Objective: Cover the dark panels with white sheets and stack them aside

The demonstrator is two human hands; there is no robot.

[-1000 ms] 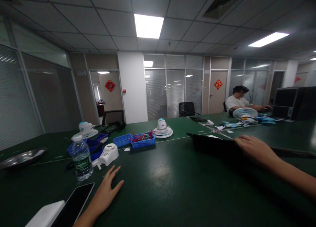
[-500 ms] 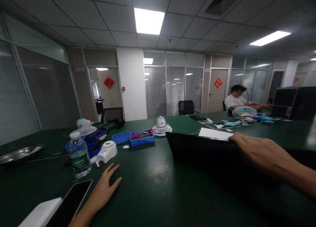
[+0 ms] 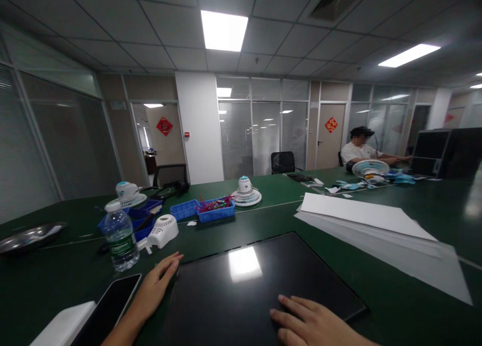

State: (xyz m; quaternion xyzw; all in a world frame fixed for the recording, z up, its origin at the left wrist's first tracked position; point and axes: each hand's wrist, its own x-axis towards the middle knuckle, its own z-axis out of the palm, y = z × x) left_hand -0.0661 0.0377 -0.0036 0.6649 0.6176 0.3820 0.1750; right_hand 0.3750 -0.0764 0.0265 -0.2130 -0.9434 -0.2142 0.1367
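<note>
A glossy black panel [image 3: 226, 306], like a flat screen, lies on the green table with a ceiling light mirrored in it. My right hand [image 3: 311, 323] rests over its near right part, fingers stretched out and nothing gripped. At the panel's left edge is my left hand [image 3: 156, 285], its fingers extended near the far left corner; whether they touch the edge I cannot tell. Left of that hand lie a phone [image 3: 107, 311] with a dark screen and a white box-like object [image 3: 64, 326]. Large white sheets [image 3: 361, 220] are spread out to the right of the panel.
A water bottle [image 3: 120, 238] and a white plastic housing [image 3: 164, 230] stand at left. Beyond are blue trays [image 3: 216, 214] with wires, a white fan part [image 3: 245, 193] and a metal dish [image 3: 30, 238]. At far right, a person [image 3: 361, 147] sits near a black case [image 3: 444, 152].
The black panel has come down from a raised, tilted position to lie flat, uncovering the white sheets. My right hand has moved left and nearer; my left hand has shifted slightly to the panel's edge.
</note>
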